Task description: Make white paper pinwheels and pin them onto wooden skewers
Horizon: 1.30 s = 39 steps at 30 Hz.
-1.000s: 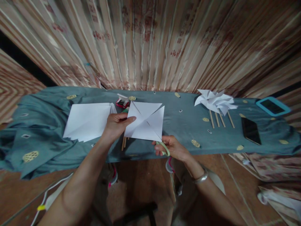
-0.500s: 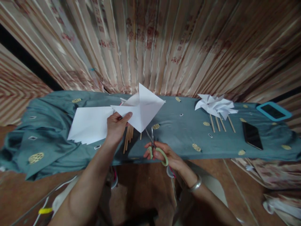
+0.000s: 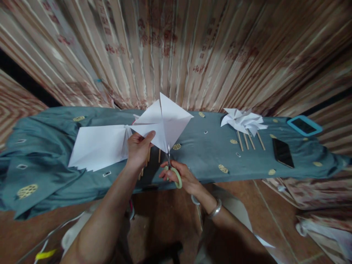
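My left hand pinches a white sheet of paper near its left corner, thumb on top. The sheet has creases and a slit running down from its top edge, and it is held up above the cloth. My right hand has its fingers in the handles of green-handled scissors. Their blades point up at the sheet's lower corner and appear to be closing on it. Wooden sticks lie under the paper and my left hand, partly hidden.
A stack of white paper lies on the left of the green cloth. White paper pinwheels on sticks lie to the right, with a black phone and a blue-framed tablet beyond. A pleated curtain hangs behind.
The scissors have come up to the sheet's lower corner, and their blades now meet it. The sheet has opened a little at its upper slit. The whole view has shifted slightly.
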Motion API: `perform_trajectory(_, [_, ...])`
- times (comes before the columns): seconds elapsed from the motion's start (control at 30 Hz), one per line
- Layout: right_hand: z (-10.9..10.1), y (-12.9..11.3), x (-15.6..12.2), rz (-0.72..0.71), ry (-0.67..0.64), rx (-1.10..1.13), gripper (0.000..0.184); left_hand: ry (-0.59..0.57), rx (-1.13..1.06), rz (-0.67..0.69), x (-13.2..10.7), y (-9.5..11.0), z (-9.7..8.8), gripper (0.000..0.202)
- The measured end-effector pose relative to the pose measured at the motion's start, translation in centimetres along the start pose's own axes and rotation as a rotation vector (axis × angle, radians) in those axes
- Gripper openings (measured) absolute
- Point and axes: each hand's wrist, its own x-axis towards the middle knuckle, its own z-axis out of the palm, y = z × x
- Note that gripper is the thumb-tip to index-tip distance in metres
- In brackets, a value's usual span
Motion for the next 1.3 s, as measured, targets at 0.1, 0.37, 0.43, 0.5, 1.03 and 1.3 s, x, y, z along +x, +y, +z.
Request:
perform_trajectory(0.1, [-0.27, 0.02, -0.08, -0.009, 0.029, 0.013, 0.059, 0.012, 0.076, 0.045, -0.04, -0.20, 0.04, 0.022])
perform_trajectory(0.37, [-0.67, -0.12, -0.29, -0.023, 0.005, 0.030, 0.061, 0.032, 0.106, 0.058, 0.13, -0.12, 0.13, 0.019])
perform_trajectory(0.43, [-0.67, -0.04, -0.26, -0.017, 0.008, 0.027, 0.061, 0.024, 0.088, 0.067, 0.23, -0.22, 0.06, 0.020])
perform_trajectory(0.5, [-0.68, 0.12, -0.20, -0.014, 0.016, 0.010, 0.059, 0.022, 0.077, 0.082, 0.31, -0.35, -0.01, 0.020])
perform_trajectory(1.03, [-0.57, 0.17, 0.25, 0.007, 0.059, 0.023, 0.053, -0.007, 0.056, 0.067, -0.10, -0.86, -0.14, 0.023])
perform_trajectory(1.3, [-0.60, 0.49, 0.35, 0.017, 0.072, 0.041, 0.051, -0.009, 0.068, 0.046, -0.25, -0.57, -0.08, 0.024])
